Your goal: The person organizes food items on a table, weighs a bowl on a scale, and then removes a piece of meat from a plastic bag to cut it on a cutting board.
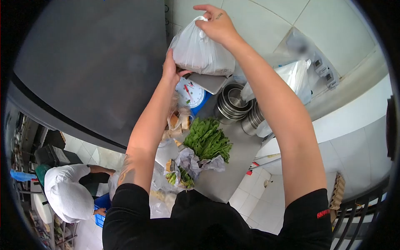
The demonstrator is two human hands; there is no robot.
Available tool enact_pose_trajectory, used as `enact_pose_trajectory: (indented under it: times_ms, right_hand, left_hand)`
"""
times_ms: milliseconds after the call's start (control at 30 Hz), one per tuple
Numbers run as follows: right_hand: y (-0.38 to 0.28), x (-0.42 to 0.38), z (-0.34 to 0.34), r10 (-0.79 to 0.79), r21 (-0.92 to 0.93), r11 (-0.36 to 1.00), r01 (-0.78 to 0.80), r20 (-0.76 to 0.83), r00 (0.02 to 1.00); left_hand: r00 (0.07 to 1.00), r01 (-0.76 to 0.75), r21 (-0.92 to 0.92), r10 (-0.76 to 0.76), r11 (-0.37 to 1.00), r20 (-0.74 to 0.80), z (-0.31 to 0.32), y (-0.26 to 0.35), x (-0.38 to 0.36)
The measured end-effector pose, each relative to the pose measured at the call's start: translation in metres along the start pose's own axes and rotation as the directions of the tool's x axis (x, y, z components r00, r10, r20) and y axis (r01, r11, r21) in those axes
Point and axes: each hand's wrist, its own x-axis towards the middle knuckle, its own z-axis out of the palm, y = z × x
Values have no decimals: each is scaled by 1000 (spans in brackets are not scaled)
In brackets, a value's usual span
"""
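A filled white plastic bag (204, 52) is between my two hands, over the metal pan (213, 84) of a blue dial scale (192, 95). My right hand (217, 26) is closed on the bag's gathered top, with the index finger stretched out. Low on the bag's left side, my left hand (170, 68) grips it near the bottom edge. Part of the scale's dial shows just below my left hand.
Stacked metal pots (234, 100) stand right of the scale. Leafy greens (208, 139) and paper-wrapped stalks (179, 175) lie on the steel counter (231, 175). A large dark grey panel (91, 71) rises at left. Another person (71, 191) works at lower left near a blue crate (102, 202).
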Motion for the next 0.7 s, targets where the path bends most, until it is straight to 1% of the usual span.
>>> enact_pose_trajectory:
  times_ms: [33,67,100,133,167,200,233,300,333,367,400,433,467,500,533,567,600,633,667,700]
  right_hand:
    - [3,1,2,21,-72,997,-16,72,997]
    - [7,0,3,49,-143,989,-29,141,989]
    - [12,-3,5,49,-142,989,-29,140,989]
    - [16,-9,8,40,-175,985,-5,197,979]
    - [20,-14,11,33,-207,978,21,253,967]
    - [22,-20,11,68,-286,958,24,309,949]
    - [30,-26,13,62,-283,959,29,307,950]
    - [40,-41,15,87,-253,967,-10,297,951]
    - [42,-45,14,95,-222,975,-24,315,944]
    - [43,-48,13,96,-223,975,-25,316,944]
    - [50,-52,15,20,-248,967,60,306,952]
    - [53,-55,15,-57,-274,951,143,301,952]
    - [57,-59,16,-54,-273,952,141,305,951]
    - [56,-64,14,-111,-263,946,189,285,952]
    - [55,-67,12,-169,-256,937,237,261,951]
    - [54,-72,10,-168,-256,937,236,261,951]
    - [50,-75,7,-197,-286,924,254,216,956]
    - [47,-78,4,-227,-314,910,271,172,959]
    - [44,-80,0,-224,-310,912,269,174,959]
    - [43,-81,-4,-234,-293,919,265,138,962]
  left_hand:
    - [1000,-2,-2,2,1000,0,-2,-2,4]
    - [999,-9,-4,9,1000,-39,-8,-7,10]
    - [997,-16,-5,15,1000,-80,-16,-14,16]
    - [996,-17,-3,17,1000,-82,-26,-22,25]
    - [992,-31,-24,28,999,-122,-36,-28,34]
    - [986,-50,-45,42,998,-160,-41,-29,42]
    - [986,-57,-44,49,997,-160,-39,-28,44]
    - [948,-159,-30,144,987,-284,-34,-33,50]
    - [933,-175,20,173,984,-315,-33,-32,53]
    - [933,-174,20,171,985,-316,-37,-28,57]
    - [936,-76,248,155,966,-315,-41,-20,58]
    - [938,27,461,137,887,-318,-46,-13,58]
    - [938,50,614,173,788,-299,-49,-8,56]
    - [938,51,612,172,789,-301,-49,-7,57]
    - [953,41,534,128,844,-276,-47,-7,58]
    - [966,38,451,83,892,-246,-45,-8,59]
    - [966,40,450,81,892,-247,-40,-8,55]
    - [976,-6,422,98,906,-195,-36,-9,47]
    - [983,-50,393,115,918,-145,-33,-8,40]
    - [982,-45,395,112,918,-149,-34,-9,40]
